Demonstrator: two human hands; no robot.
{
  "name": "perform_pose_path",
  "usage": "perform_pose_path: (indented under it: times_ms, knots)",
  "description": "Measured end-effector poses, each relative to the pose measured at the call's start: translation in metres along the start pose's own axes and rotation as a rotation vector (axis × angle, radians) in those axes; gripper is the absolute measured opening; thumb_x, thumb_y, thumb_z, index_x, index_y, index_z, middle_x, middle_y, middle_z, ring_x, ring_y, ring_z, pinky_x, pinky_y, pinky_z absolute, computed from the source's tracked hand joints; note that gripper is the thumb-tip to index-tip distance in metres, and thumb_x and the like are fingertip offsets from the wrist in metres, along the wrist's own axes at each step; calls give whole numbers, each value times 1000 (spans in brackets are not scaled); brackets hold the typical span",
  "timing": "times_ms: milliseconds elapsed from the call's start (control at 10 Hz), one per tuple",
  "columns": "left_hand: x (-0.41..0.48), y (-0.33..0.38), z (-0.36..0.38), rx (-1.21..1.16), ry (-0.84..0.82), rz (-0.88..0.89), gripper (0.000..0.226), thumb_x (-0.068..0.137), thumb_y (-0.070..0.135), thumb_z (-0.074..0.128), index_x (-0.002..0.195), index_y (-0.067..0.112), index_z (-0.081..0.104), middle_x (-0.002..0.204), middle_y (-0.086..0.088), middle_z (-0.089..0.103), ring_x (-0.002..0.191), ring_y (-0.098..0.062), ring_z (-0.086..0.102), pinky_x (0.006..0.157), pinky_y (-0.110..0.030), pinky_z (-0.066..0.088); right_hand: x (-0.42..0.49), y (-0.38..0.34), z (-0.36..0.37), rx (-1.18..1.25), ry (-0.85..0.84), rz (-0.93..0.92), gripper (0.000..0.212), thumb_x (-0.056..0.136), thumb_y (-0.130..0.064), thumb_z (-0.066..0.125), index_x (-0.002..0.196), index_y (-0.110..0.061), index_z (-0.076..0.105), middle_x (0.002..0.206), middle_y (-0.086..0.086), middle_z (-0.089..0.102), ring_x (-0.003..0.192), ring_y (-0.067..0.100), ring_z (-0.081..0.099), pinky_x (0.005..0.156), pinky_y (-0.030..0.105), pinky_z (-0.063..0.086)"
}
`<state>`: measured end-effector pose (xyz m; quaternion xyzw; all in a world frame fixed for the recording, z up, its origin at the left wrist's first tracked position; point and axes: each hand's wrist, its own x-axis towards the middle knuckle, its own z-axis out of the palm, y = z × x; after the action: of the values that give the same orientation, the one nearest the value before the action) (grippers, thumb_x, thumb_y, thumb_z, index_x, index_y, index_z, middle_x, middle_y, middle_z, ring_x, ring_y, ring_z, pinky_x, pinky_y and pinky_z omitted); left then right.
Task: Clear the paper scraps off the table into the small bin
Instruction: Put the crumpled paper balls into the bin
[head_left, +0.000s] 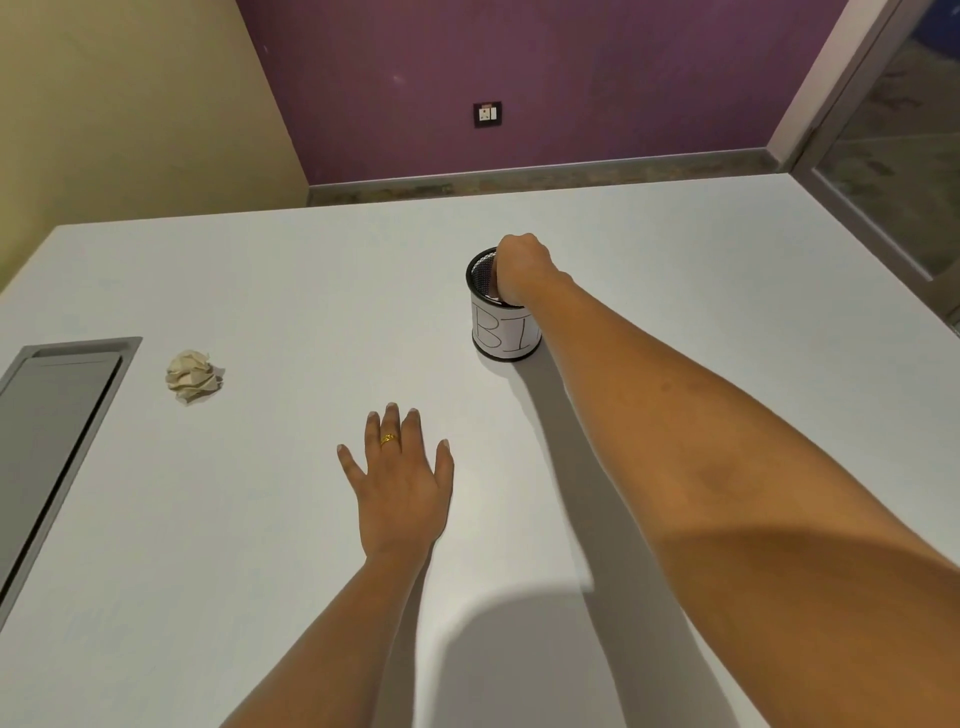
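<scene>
The 1 head-worn camera looked forward and down across the counter. It sat close above, facing the wall.

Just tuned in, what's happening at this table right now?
A person is clearing paper scraps by hand. Their right hand is at the mouth of the small bin, fingers dipped inside, so whether it holds a scrap is hidden. Their left hand rests flat on the white table, holding nothing. One crumpled paper ball lies off to the left, beside a grey recessed panel, not yet binned.
</scene>
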<state>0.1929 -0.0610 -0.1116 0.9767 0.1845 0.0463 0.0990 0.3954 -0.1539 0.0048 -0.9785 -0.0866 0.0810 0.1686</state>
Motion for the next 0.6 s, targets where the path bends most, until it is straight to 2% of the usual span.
perform_pose_path:
  times_ms: [200,300,400,600]
  knots:
    - [0,0,-1,0,0,3,50,94,40,33,136,14,35,149,-8,34,142,-25,22,111,-58,17,-1,0,-4,-68,-23,-59,29,86,-1,48,115,1,53,121,19,52,108,35,54,78,35,43]
    - [0,0,-1,-6,-6,0,50,94,41,33,136,14,35,149,-8,33,142,-25,22,111,-58,17,-5,-1,-9,-107,-22,-104,31,86,-3,50,117,-4,54,120,16,54,105,34,56,74,33,40]
    - [0,0,-1,-12,-2,3,50,94,40,34,136,13,36,149,-9,34,142,-26,22,111,-59,17,-9,-2,-16,-118,21,-128,33,85,-5,53,117,-10,57,119,13,56,104,32,57,76,33,41]
    - [1,-1,0,-32,-7,-3,49,93,40,34,135,14,36,149,-8,34,142,-26,21,111,-59,16,-14,0,-23,-140,140,-113,28,83,0,57,111,-5,59,115,15,58,101,31,59,71,31,40]
